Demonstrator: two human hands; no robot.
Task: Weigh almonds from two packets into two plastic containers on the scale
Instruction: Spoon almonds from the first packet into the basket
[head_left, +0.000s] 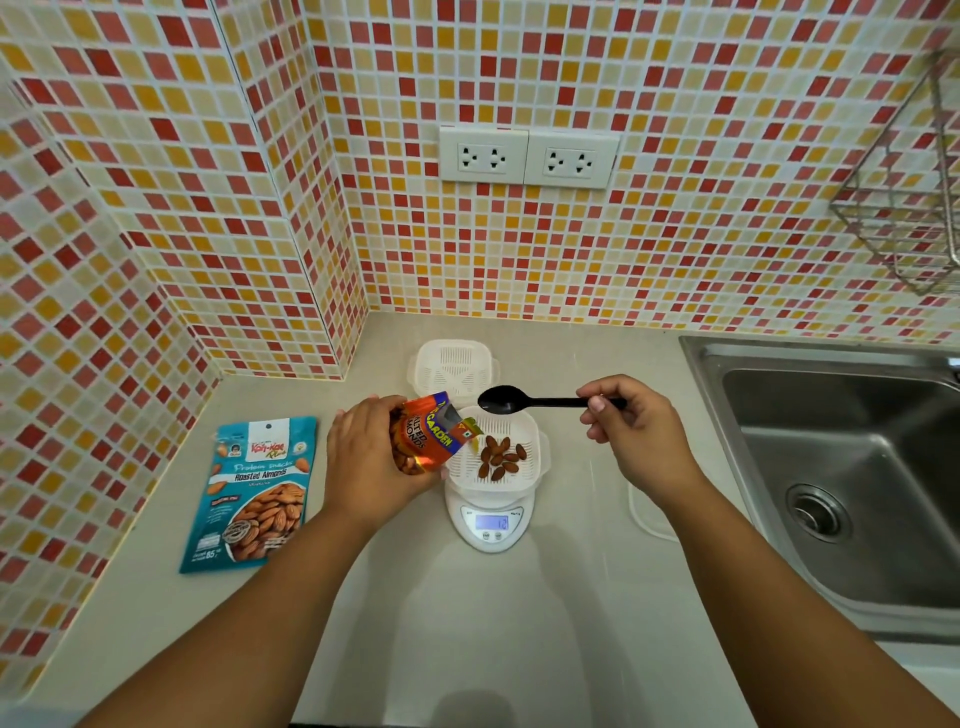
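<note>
A: Status. Left hand (371, 457) is wrapped around the orange foil almond packet (422, 439), tilted so its torn mouth hangs over the left rim of the white slotted plastic container (535, 441). That container sits on the small white digital scale (491, 519). A small pile of brown almonds (500, 456) lies in it. The display is lit; I cannot read the digits with confidence.

B: Right hand?

A: Right hand (631, 431) has its fingers pinched on the handle of the black plastic spoon (524, 401); the bowl hovers above the container's far rim and looks empty.

B: Risks?

A: 3, in my judgement. 1: the packet is steeply tipped, so almonds could spill in a rush and overshoot the target weight. 2: the mouth is right at the rim, so some may drop outside onto the pale grey countertop (467, 623). 3: packet or spoon resting on the container would falsify the reading.

B: Room to move?

A: The 2nd white plastic container (456, 366) stands just behind the scale, near the spoon's path. The blue roasted-almond packet (254, 493) lies flat to the left, well apart. The steel sink (841, 467) drops away to the right, and the counter in front of the scale is open.
</note>
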